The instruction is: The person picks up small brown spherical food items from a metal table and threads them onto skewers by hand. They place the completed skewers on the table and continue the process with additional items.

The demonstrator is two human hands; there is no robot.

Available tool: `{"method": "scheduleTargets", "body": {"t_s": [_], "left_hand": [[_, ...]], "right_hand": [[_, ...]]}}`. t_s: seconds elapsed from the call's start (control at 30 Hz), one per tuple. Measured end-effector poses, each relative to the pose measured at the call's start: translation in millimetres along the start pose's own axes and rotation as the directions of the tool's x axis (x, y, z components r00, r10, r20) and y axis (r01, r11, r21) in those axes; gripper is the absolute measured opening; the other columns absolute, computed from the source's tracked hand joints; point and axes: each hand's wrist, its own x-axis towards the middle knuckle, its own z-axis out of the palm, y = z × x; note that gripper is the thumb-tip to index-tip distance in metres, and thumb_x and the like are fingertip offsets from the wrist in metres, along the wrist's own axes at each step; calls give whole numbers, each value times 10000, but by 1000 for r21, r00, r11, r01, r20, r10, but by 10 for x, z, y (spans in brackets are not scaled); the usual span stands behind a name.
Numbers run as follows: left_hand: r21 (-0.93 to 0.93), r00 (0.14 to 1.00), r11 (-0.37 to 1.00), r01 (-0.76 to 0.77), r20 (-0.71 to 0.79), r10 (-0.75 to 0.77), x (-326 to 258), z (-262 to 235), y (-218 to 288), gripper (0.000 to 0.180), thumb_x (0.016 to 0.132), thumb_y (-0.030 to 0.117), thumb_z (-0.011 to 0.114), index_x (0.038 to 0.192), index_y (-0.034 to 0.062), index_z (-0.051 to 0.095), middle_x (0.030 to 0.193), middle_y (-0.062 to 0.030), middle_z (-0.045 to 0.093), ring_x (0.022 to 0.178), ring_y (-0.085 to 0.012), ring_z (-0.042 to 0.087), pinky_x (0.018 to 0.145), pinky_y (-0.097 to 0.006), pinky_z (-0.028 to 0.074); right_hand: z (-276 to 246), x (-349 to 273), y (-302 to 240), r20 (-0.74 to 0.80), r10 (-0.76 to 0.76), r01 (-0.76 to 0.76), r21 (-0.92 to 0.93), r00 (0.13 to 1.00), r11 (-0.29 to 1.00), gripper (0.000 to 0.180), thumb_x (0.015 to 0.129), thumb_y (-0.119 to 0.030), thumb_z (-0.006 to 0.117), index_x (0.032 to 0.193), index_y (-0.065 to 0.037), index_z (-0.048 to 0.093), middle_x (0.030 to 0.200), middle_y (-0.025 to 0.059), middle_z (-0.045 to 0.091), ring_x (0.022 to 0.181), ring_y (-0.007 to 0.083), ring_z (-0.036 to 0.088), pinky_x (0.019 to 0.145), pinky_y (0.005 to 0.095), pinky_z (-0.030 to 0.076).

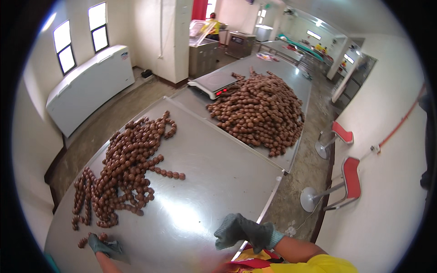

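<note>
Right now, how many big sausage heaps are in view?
2: the near heap, on the left of the near table, and the far heap, beside the scale on the next table. A short string at the left hand lies apart. More may be hidden.

The table [209, 186] is smooth, shiny metal, with a raised seam [223, 133] crossing it on the near side of the scale [211, 81]. A big heap [261, 109] of brown sausage links lies just right of the scale. A smaller heap [125, 157], with loose strings trailing out, lies nearer and left of it. Farther toward the near end from the scale is a short string [83, 242]; beyond the scale, a pink-and-white packet [267, 57].
</note>
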Motion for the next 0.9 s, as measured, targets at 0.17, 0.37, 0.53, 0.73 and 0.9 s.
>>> {"method": "scheduleTargets", "body": {"t_s": [0.17,0.37,0.53,0.73,0.9], "left_hand": [[165,800,925,-342,567,195,-1029,-218,477,550,1251,595,672,1343,66,789,954,-88,802,702,-223,641,641,-385,544],[638,541,770,8,645,-541,-4311,244,874,599,1180,682,716,1224,93,817,902,-144,809,658,-287,652,660,-421,605],[430,406,619,-657,894,-190,-5954,805,-345,573,1133,605,836,1266,48,814,964,-122,807,657,-250,675,559,-378,563],[344,309,13,-939,861,-403,-6661,1384,-1133,595,1077,513,980,1315,-5,810,1038,-96,804,655,-205,702,437,-326,512],[430,619,-445,-785,562,-549,-6816,1759,-1449,644,1060,597,980,1264,3,837,958,-50,750,682,-164,725,544,-337,584]], "right_hand": [[230,435,-495,55,-112,118,-134,992,984,702,1241,-251,768,1847,15,534,1817,171,680,1660,276,667,1417,453,495],[830,594,-1303,409,-280,53,-637,868,-769,508,1303,-195,586,1780,-21,571,1576,166,685,1413,271,729,1278,508,576],[1041,1375,-1174,310,-572,327,-942,760,-76,428,1266,-308,679,1575,-11,672,1305,187,806,1140,343,816,975,520,654],[753,683,-1287,133,-391,224,-954,911,198,465,1222,-468,759,1280,-6,770,955,174,804,808,380,801,741,487,627],[83,95,-871,62,-209,198,-654,976,730,405,1227,-464,743,1136,-75,811,885,158,807,755,251,828,659,437,612]]}}
